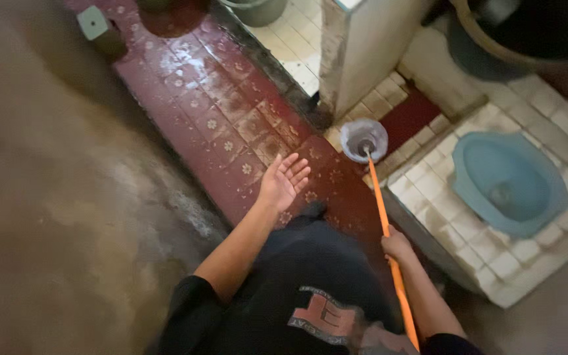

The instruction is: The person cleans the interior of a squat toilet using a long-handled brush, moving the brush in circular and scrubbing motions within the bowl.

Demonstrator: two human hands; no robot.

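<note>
My right hand (397, 244) grips a long orange stick (379, 204) near its middle. The stick's far end sits inside a small grey round holder (363, 139) on the floor, by the corner of a white tiled wall. My left hand (284, 181) is held out over the dark red patterned floor tiles (212, 112), palm up, fingers spread, holding nothing. My dark trousers and shirt fill the bottom of the view.
A blue squat toilet pan (507, 181) is set in a raised white tiled platform (494, 263) to the right. A white tiled partition wall (363, 46) stands ahead. A grey bucket (258, 10) sits at the top. Bare concrete floor (54, 197) lies to the left.
</note>
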